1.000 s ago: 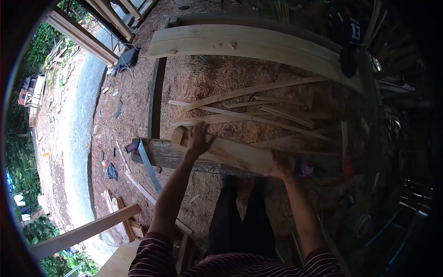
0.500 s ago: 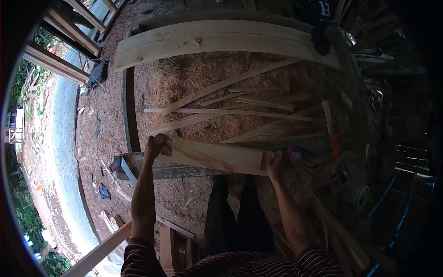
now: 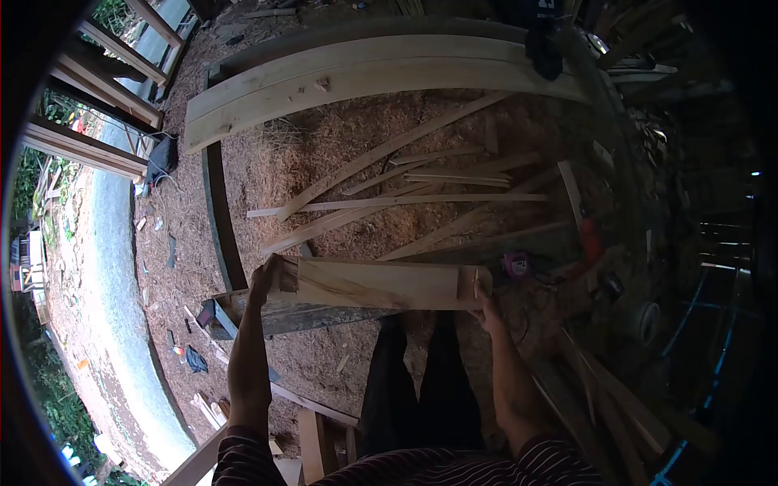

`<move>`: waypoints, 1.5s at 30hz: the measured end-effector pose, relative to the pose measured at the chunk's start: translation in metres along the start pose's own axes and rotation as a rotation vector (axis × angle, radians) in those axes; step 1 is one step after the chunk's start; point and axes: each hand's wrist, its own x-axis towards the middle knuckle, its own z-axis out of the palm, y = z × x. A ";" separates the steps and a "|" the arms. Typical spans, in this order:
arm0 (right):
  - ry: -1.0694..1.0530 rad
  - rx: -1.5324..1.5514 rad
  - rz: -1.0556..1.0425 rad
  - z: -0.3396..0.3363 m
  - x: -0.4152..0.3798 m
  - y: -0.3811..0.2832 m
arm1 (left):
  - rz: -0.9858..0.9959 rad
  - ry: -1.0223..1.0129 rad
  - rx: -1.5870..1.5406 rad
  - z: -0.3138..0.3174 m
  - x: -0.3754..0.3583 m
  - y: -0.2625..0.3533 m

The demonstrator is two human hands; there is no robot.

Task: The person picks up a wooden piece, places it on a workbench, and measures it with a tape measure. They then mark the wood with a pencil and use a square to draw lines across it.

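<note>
A short, wide wooden board (image 3: 377, 282) with a notched recess near each end lies roughly level in front of my legs, above a rough timber beam (image 3: 324, 321). My left hand (image 3: 263, 276) is closed on its left end. At the right end, my right hand (image 3: 486, 306) grips the edge, thumb on the upper side. A purple tape measure (image 3: 515, 263) sits just right of the board, and a saw with a red handle (image 3: 591, 241) lies farther right.
Thin wooden strips (image 3: 397, 200) cross over sawdust ahead. Long planks (image 3: 348, 74) span the far side. A dark side beam (image 3: 217, 215) stands at left. More timber (image 3: 608, 381) lies at lower right. A dark bag (image 3: 163, 156) is at upper left.
The board has swung from sloping down to the right to nearly level, its left end now nearer my body. Both hands have stayed on it. The view has shifted slightly.
</note>
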 end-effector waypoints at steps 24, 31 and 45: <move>-0.128 -0.610 -0.085 0.041 0.010 -0.158 | 0.723 0.271 0.157 -0.002 -0.205 -0.150; -0.473 -0.886 -0.206 0.145 0.025 -0.200 | 0.707 0.652 0.149 0.028 -0.336 -0.132; -0.814 -1.303 -0.186 0.211 0.017 -0.166 | -0.048 1.055 -0.926 0.212 -0.521 -0.215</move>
